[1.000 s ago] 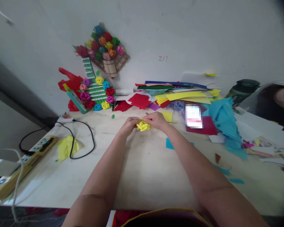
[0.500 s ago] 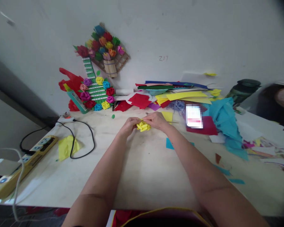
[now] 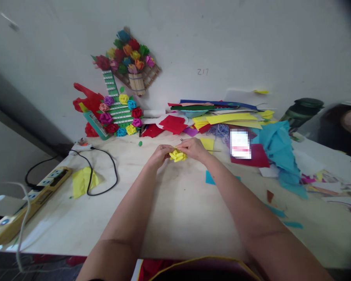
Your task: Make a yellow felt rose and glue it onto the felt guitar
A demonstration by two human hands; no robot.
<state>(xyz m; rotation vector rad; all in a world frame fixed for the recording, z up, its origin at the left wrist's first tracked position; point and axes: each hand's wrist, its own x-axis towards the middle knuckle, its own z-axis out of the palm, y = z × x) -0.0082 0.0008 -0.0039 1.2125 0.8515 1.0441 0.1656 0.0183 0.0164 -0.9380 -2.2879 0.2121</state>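
Note:
A small yellow paper flower (image 3: 178, 155) is held between both hands over the middle of the pale table (image 3: 175, 210). My left hand (image 3: 159, 155) pinches its left side with closed fingers. My right hand (image 3: 193, 148) is closed round its right side, fingers curled over the top. A thin stick (image 3: 213, 151) lies just to the right of my right hand.
A stack of coloured paper sheets (image 3: 219, 113) lies at the back by the wall, with crumpled blue paper (image 3: 276, 150) to the right. Paper-flower crafts (image 3: 119, 113) lean against the wall. A yellow power strip (image 3: 26, 203) and black cable (image 3: 102, 171) lie left. Another person (image 3: 343, 125) sits far right.

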